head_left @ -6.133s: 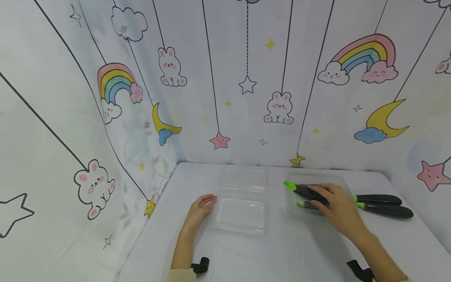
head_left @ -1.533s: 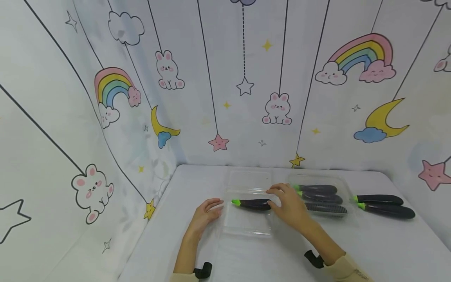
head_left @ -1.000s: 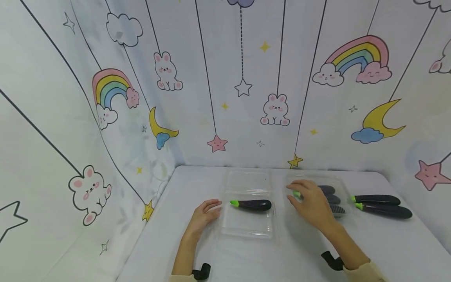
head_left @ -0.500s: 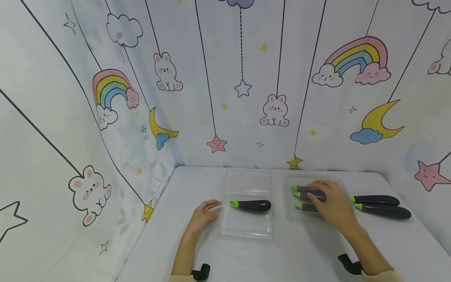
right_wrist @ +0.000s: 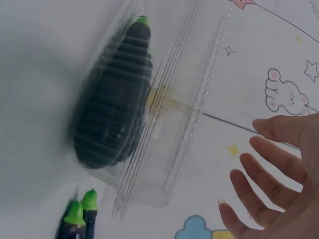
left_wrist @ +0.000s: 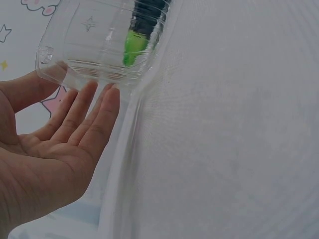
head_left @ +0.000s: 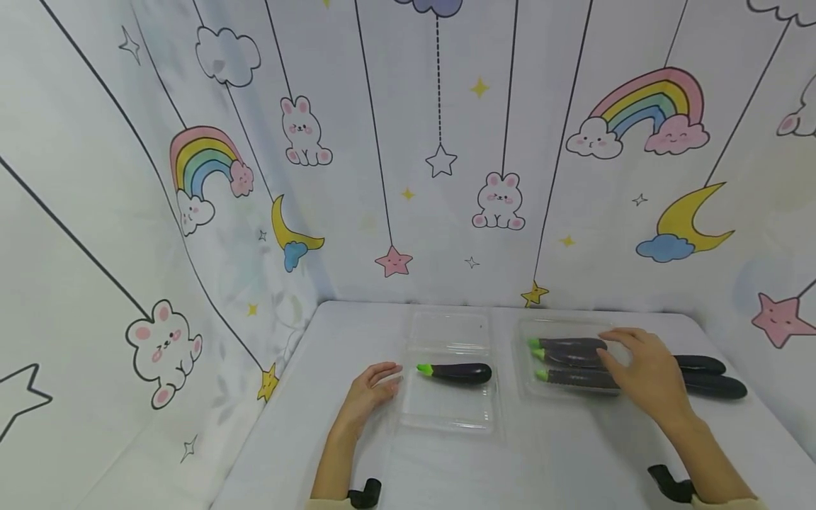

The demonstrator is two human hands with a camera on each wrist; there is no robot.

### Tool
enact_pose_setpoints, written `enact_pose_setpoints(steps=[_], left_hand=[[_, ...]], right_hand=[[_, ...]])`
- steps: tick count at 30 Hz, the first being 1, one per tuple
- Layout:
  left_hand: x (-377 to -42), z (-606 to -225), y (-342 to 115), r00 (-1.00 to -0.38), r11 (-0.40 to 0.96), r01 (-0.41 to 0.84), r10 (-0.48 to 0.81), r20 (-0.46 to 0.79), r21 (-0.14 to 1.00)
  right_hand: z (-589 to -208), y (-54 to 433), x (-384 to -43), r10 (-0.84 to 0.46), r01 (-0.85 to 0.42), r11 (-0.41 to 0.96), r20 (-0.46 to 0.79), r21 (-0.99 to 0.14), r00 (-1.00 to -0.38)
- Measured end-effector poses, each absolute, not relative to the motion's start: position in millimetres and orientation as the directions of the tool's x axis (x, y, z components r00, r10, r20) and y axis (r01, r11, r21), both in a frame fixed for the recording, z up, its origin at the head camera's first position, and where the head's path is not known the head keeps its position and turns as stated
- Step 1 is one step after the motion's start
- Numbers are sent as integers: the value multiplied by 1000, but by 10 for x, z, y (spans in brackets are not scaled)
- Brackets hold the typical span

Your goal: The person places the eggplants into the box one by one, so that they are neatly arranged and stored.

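Observation:
A dark eggplant [head_left: 460, 373] with a green stem end lies in the near half of an open clear plastic box [head_left: 446, 428]. My left hand [head_left: 367, 397] is at that box's left side, fingers loosely extended; in the left wrist view its fingertips [left_wrist: 113, 94] are at the clear wall. To the right, another clear box [head_left: 525, 391] holds several eggplants [head_left: 574, 379] side by side. My right hand [head_left: 647, 375] is over that box's right end, fingers spread and holding nothing. Two more eggplants [head_left: 714, 384] lie on the table just beyond it, their stem ends hidden by the hand.
The white-covered table [head_left: 472, 474] ends at a printed curtain [head_left: 408, 142] behind and to the left. The left box's lid half [head_left: 448, 331] lies folded back toward the curtain.
An eggplant has gone from the right box into the left box, where my right hand let go of it. That hand has since moved right across the right box. My left hand stays put.

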State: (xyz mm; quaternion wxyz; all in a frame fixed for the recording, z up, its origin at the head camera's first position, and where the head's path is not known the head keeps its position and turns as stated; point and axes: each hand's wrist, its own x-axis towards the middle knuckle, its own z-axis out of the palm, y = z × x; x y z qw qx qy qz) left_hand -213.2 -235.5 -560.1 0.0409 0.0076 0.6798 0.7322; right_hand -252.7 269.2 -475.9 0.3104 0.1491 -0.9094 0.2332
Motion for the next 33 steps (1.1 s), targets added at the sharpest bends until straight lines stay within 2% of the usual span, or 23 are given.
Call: enact_pose_setpoints(steps=[13, 20, 26, 33], left_hand=[[-2123, -5585, -2344, -997, -70, -49, 65, -44, 996], [-2113, -5576, -2347, -997, -66, -57, 64, -53, 996], [-2125, -5571, -2352, -997, -70, -50, 64, -46, 996], [-2128, -5574, -2351, -997, -66, -59, 60, -55, 996]], right_hand=[[-4890, 3188, -2595, -38, -267, 893, 529, -363, -847], [-5001, 3475, -2668, -37, -219, 910, 457, -352, -889], [-5120, 3735, -2750, -42, -226, 900, 443, -372, -896], [-5248, 3996, -2800, -28, -175, 912, 372, -370, -928]])
